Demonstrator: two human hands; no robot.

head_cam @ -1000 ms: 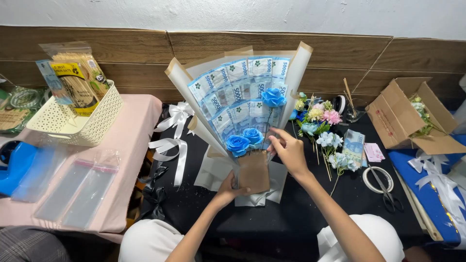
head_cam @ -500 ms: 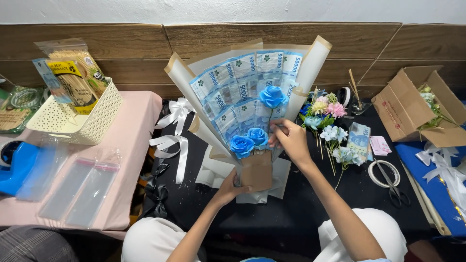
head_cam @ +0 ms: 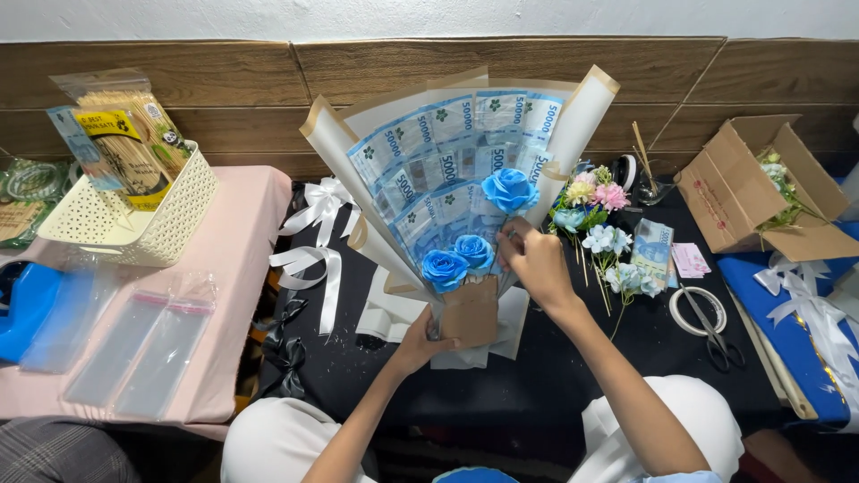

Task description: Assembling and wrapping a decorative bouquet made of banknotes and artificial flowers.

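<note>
**While the bouquet stands upright, I steady its neck**

Head view: my left hand [head_cam: 419, 344] closes on the bouquet [head_cam: 456, 224] at its brown paper base; right hand [head_cam: 535, 261] pinches a blue rose [head_cam: 510, 190] stem. Light, floppy, crushable: hold low

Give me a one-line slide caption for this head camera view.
Left hand grips banknote bouquet; right hand touches a blue rose.

One head-worn view only, aimed steeply downward and forward from close above; black-covered worktable [head_cam: 537, 385] is framed up to the brown wood-panelled wall [head_cam: 224, 80].
</note>
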